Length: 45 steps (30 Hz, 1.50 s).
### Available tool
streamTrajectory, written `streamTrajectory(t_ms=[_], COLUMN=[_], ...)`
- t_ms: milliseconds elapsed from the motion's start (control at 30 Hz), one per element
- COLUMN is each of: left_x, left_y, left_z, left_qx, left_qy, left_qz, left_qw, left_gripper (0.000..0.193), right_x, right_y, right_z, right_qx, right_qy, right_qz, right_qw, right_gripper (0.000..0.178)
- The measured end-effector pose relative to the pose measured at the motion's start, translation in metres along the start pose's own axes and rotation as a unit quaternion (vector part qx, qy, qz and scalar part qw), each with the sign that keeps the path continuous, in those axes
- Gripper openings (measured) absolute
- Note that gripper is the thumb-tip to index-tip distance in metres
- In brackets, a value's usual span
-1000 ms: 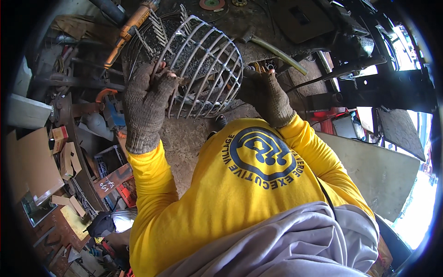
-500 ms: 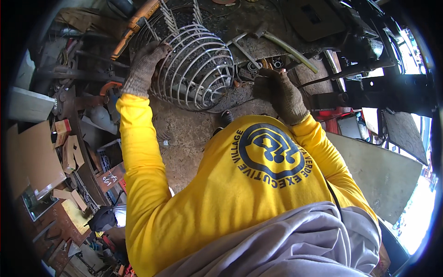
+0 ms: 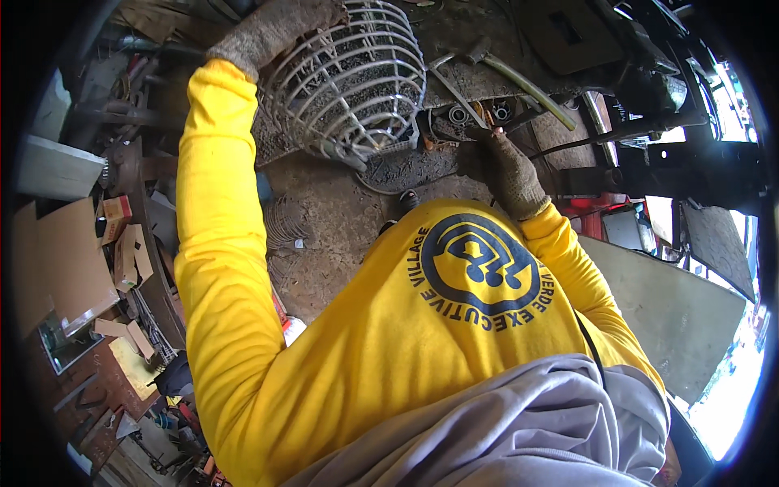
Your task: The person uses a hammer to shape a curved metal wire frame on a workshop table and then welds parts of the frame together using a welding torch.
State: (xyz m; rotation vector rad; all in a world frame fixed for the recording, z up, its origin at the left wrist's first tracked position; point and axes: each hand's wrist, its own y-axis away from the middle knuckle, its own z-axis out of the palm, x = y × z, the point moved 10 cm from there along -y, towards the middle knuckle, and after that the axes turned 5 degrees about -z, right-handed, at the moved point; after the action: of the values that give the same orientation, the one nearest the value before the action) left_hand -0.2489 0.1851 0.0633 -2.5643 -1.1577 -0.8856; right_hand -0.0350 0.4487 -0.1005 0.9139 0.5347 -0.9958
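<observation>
A rounded cage of welded metal rods point(image 3: 350, 85) stands tilted at the edge of a dark, grit-covered workbench point(image 3: 519, 16). My left hand point(image 3: 284, 31), in a brown knit glove, is closed on the cage's upper left side; its fingertips are partly hidden by the rods. My right hand point(image 3: 507, 170), gloved the same way with a bare fingertip showing, is held off the cage's right side. Its fingers are apart in shadow, with nothing visible in them. Above it lie a hammer point(image 3: 531, 91) with a yellowish handle and a T-shaped metal rod point(image 3: 458, 93).
Metal rings point(image 3: 458, 116) lie at the bench's front edge. Cardboard boxes point(image 3: 69, 264) and scrap crowd the left. A dark metal beam point(image 3: 665, 166) and a large grey panel point(image 3: 657, 312) stand on the right. Coiled wire point(image 3: 284, 223) rests on the floor.
My left hand has moved up and away, and the cage has turned and tilted with it. My left arm reaches farther out, covering the orange tool. My right hand has shifted slightly right.
</observation>
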Motion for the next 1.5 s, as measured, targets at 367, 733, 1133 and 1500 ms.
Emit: streamTrajectory(t_ms=[367,733,1133,1500], left_x=[-0.069,-0.014,-0.106,-0.114], left_y=[-0.026,0.015,0.059,0.095], left_z=[0.01,-0.022,-0.012,-0.006], left_qx=[0.016,0.264,0.217,0.35], left_qy=[0.02,-0.141,-0.016,0.173], left_qz=[-0.141,-0.231,-0.142,-0.01], left_qw=[0.99,0.926,0.966,0.921], left_gripper=[0.045,0.04,0.037,0.033], right_x=[-0.013,-0.004,0.052,0.125], right_y=[0.018,0.029,-0.012,0.046], right_z=[-0.031,-0.011,0.009,-0.071], right_qx=[0.002,-0.004,0.076,0.323], right_qy=[0.019,0.065,0.139,0.149], right_qz=[0.007,0.061,0.036,0.044], right_qw=[1.0,0.996,0.987,0.934], right_gripper=[0.049,0.041,0.039,0.039])
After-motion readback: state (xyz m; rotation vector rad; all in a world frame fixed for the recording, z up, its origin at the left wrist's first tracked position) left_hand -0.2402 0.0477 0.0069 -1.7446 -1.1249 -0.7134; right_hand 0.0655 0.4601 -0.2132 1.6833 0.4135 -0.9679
